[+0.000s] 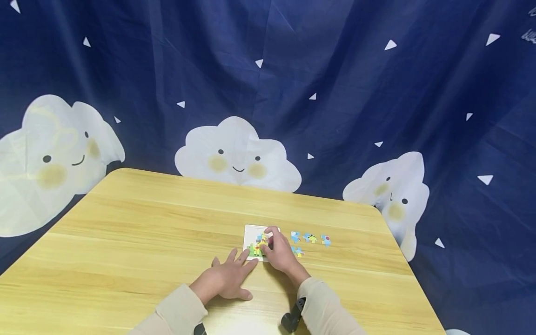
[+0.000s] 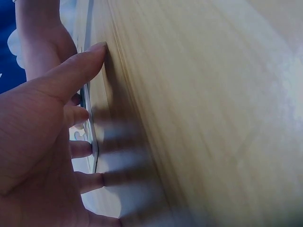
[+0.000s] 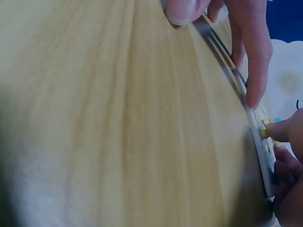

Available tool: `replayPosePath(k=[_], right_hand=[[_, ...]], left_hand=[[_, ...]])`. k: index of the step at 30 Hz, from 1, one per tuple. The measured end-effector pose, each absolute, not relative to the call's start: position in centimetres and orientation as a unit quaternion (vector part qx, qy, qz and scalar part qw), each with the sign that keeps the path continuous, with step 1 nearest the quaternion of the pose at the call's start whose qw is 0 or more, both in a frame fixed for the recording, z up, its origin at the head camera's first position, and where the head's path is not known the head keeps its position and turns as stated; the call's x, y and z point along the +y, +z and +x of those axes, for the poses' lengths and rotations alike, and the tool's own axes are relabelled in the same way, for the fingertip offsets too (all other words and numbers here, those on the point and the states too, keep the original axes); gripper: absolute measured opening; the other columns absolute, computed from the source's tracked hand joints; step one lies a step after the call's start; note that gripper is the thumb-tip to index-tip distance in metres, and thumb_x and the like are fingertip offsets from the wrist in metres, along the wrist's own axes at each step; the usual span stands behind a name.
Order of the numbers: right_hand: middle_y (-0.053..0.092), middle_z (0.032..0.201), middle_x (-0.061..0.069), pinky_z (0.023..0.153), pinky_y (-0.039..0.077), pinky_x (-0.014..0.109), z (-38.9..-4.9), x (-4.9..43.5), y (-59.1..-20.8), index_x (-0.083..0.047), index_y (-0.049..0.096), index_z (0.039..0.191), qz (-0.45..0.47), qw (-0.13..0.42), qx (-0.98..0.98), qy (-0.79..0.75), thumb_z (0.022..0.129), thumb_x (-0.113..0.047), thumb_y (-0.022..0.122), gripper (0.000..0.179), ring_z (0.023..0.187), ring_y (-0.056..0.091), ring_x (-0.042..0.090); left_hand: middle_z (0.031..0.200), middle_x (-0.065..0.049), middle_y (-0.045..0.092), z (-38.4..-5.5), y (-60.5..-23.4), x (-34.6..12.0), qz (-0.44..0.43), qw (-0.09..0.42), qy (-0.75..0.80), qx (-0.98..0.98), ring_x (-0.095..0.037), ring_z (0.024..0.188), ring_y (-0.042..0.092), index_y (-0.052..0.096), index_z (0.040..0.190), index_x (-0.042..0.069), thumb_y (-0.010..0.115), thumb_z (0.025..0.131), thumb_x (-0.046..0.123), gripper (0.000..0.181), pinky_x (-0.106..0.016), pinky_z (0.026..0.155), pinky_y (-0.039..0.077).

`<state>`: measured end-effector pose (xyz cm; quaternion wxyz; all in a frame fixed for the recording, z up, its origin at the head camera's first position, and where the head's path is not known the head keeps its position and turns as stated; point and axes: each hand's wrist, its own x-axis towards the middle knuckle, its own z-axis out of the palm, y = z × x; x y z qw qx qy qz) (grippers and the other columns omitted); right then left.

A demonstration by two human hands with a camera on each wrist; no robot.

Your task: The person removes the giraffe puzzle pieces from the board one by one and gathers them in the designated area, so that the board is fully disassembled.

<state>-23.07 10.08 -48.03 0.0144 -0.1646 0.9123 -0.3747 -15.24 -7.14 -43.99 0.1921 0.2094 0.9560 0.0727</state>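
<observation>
A small white puzzle tray (image 1: 251, 231) lies on the wooden table, with colourful jigsaw pieces (image 1: 257, 250) fitted in its lower part. My left hand (image 1: 228, 278) rests with fingers spread at the tray's near left corner, fingertips on its edge. From the right, my right hand (image 1: 282, 255) bends over the tray, thumb and fingers curled round a yellowish puzzle piece (image 1: 263, 242). In the right wrist view a bit of yellow puzzle piece (image 3: 264, 134) shows at the thumb tip. Most of that piece is hidden by the fingers.
Right of the tray lie several loose puzzle pieces (image 1: 310, 237), mostly blue and yellow, one partly behind the right hand. The wooden table (image 1: 146, 223) ends at a dark blue curtain (image 1: 335, 56) printed with smiling clouds.
</observation>
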Motion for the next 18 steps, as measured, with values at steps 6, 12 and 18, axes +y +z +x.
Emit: replayPosePath(k=[6, 12, 18], right_hand=[[0.050, 0.075, -0.002, 0.064, 0.039, 0.025, -23.1, 10.1, -48.3, -0.010, 0.050, 0.113, -0.152, 0.005, 0.910, -0.386, 0.087, -0.008, 0.064, 0.029, 0.068, 0.045, 0.010], [0.051, 0.076, -0.001, 0.064, 0.041, 0.024, -23.0, 10.3, -48.4, -0.009, 0.049, 0.116, -0.156, -0.001, 0.902, -0.402, 0.089, -0.008, 0.061, 0.030, 0.068, 0.046, 0.010], [0.051, 0.078, -0.001, 0.061, 0.042, 0.022, -23.1, 11.1, -48.4, -0.009, 0.046, 0.122, -0.154, -0.007, 0.900, -0.407, 0.091, -0.008, 0.059, 0.034, 0.067, 0.047, 0.009]], left_hand=[[0.156, -0.010, 0.023, -15.3, -44.0, -7.1, 0.207, 0.192, 0.078, 0.956, -0.041, 0.140, 0.022, 0.034, 0.147, 0.023, 0.062, 0.077, 0.062, 0.085, -0.075, 0.093, 0.028], [0.156, -0.010, 0.023, -15.2, -43.9, -7.1, 0.207, 0.192, 0.078, 0.956, -0.041, 0.140, 0.022, 0.034, 0.147, 0.023, 0.062, 0.078, 0.062, 0.084, -0.074, 0.093, 0.029], [0.156, -0.010, 0.023, -15.1, -43.8, -7.1, 0.207, 0.193, 0.080, 0.956, -0.041, 0.140, 0.022, 0.034, 0.147, 0.023, 0.062, 0.078, 0.061, 0.084, -0.074, 0.093, 0.028]])
